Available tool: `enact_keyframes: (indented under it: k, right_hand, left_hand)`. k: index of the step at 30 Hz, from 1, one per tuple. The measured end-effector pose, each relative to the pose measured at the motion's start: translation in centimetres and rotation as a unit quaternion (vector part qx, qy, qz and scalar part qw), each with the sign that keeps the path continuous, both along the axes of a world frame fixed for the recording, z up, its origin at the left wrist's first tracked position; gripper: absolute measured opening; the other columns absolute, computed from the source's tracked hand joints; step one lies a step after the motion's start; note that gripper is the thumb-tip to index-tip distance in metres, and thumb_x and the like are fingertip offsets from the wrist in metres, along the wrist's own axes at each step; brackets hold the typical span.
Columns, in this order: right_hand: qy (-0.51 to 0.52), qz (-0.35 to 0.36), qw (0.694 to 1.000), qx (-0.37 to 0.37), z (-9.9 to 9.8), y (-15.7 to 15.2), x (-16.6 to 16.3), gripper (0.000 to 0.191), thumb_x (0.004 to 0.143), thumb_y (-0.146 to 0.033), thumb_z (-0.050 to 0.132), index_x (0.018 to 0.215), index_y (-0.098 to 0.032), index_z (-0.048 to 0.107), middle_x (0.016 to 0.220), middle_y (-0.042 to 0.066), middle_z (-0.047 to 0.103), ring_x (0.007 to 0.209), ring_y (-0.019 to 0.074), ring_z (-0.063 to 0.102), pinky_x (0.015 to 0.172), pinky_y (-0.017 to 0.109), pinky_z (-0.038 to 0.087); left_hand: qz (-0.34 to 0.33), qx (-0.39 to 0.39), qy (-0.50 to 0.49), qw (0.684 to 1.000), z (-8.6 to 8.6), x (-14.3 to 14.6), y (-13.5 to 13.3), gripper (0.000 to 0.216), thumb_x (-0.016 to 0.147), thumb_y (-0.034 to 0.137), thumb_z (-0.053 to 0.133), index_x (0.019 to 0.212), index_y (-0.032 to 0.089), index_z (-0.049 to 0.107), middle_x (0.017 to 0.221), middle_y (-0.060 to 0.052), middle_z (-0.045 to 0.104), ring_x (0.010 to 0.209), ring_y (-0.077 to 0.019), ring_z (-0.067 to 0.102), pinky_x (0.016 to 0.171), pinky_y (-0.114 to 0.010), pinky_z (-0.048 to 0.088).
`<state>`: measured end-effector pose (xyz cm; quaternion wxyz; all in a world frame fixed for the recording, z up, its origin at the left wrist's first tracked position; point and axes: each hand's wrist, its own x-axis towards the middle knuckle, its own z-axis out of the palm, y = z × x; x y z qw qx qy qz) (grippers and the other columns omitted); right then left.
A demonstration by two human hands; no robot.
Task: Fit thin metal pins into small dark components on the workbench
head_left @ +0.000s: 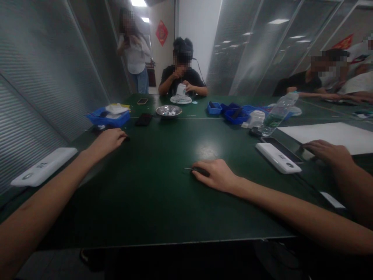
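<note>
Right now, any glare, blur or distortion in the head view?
Head view: bright glare patch on the green tabletop just beyond the right hand; head view: soft overall, the thin tool in that hand barely resolved; head view: wall panels at left slant, likely wide-angle distortion.

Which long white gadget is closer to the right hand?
The long white gadget near the clear bottle, right of the right hand; the other gadget lies by the left forearm.

We are counting two hands of our own [108, 140] [214, 173], one thin-tipped tool [200, 170], two white devices [44, 167] [278, 157], three phone-like slabs [142, 101] [143, 119] [284, 151], one metal bowl [169, 113], one clear bottle [276, 116], one white grille [181, 100].
</note>
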<state>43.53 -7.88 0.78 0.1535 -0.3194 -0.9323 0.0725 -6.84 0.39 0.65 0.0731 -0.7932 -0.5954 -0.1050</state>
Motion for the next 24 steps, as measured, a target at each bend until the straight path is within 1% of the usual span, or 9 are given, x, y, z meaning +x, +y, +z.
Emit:
enact_keyframes:
  k: [4,8,12,14,17,19,21,22,24]
  right_hand:
    - [-0.002,0.001,1.000,0.004,0.1,-0.1,0.0,0.037,0.105,-0.045,0.049,0.120,-0.019,0.069,0.093,0.005,0.075,0.069,0.0148,0.066,0.062,0.027,0.042]
    - [0.003,0.004,1.000,0.006,0.3,-0.3,-0.1,0.038,0.105,-0.045,0.048,0.120,-0.018,0.069,0.092,0.005,0.075,0.068,0.0150,0.066,0.062,0.027,0.043]
    - [0.003,0.006,1.000,0.002,0.4,-0.3,0.0,0.036,0.105,-0.044,0.049,0.120,-0.018,0.069,0.094,0.006,0.075,0.069,0.0149,0.066,0.063,0.027,0.044]
    - [0.001,0.004,1.000,0.004,0.3,-0.2,0.0,0.036,0.105,-0.045,0.049,0.120,-0.018,0.069,0.093,0.005,0.075,0.069,0.0151,0.066,0.062,0.027,0.043]
    - [0.001,0.002,1.000,0.015,0.0,-0.1,0.0,0.037,0.105,-0.046,0.049,0.120,-0.019,0.068,0.093,0.005,0.074,0.069,0.0151,0.065,0.062,0.027,0.042]
    - [0.007,0.002,1.000,0.024,0.0,-0.1,0.0,0.037,0.105,-0.047,0.049,0.121,-0.019,0.068,0.093,0.005,0.074,0.070,0.0150,0.065,0.062,0.027,0.041]
    - [0.017,0.004,0.999,0.032,0.0,-0.2,0.0,0.037,0.105,-0.046,0.049,0.120,-0.018,0.067,0.092,0.005,0.073,0.070,0.0147,0.064,0.062,0.026,0.040]
    - [0.020,0.007,0.999,0.034,0.1,-0.3,0.0,0.036,0.105,-0.045,0.048,0.120,-0.018,0.068,0.092,0.005,0.073,0.070,0.0144,0.064,0.062,0.026,0.040]
    - [0.025,0.017,0.999,0.038,0.3,-0.4,0.0,0.035,0.105,-0.043,0.048,0.119,-0.018,0.068,0.091,0.005,0.072,0.070,0.0138,0.062,0.062,0.026,0.039]
  left_hand:
    - [0.013,-0.036,-0.005,0.999,0.4,-0.4,0.3,0.042,0.087,0.042,0.055,0.113,0.019,0.079,0.121,-0.014,0.069,0.109,-0.0325,0.065,0.095,-0.041,0.050]
    - [-0.007,-0.038,-0.056,0.998,0.2,-1.0,0.3,0.039,0.087,0.040,0.056,0.111,0.019,0.079,0.122,-0.013,0.070,0.112,-0.0315,0.065,0.102,-0.043,0.048]
    - [0.014,-0.049,-0.126,0.991,0.0,-0.1,-0.1,0.036,0.088,0.042,0.061,0.108,0.019,0.079,0.119,-0.013,0.072,0.112,-0.0315,0.065,0.105,-0.045,0.047]
    - [-0.017,-0.057,-0.163,0.985,0.2,2.1,-0.7,0.033,0.089,0.043,0.063,0.107,0.020,0.079,0.116,-0.011,0.073,0.109,-0.0292,0.066,0.102,-0.044,0.049]
    - [-0.140,-0.079,-0.206,0.965,0.5,8.2,-2.7,0.028,0.094,0.041,0.063,0.106,0.019,0.078,0.113,-0.009,0.073,0.104,-0.0238,0.068,0.098,-0.040,0.052]
    - [-0.238,-0.104,-0.239,0.936,0.5,13.1,-4.7,0.024,0.097,0.036,0.062,0.103,0.018,0.077,0.112,-0.009,0.072,0.102,-0.0210,0.068,0.096,-0.037,0.052]
    - [-0.313,-0.134,-0.266,0.902,0.4,17.4,-6.8,0.020,0.100,0.031,0.061,0.101,0.017,0.075,0.113,-0.009,0.071,0.103,-0.0194,0.067,0.096,-0.035,0.052]
    - [-0.335,-0.142,-0.278,0.889,0.4,19.0,-7.7,0.018,0.100,0.029,0.061,0.101,0.016,0.074,0.112,-0.009,0.071,0.102,-0.0188,0.067,0.094,-0.034,0.052]
    - [-0.337,-0.160,-0.289,0.882,0.2,20.9,-9.1,0.016,0.100,0.028,0.062,0.105,0.016,0.072,0.110,-0.008,0.070,0.097,-0.0180,0.066,0.087,-0.032,0.053]
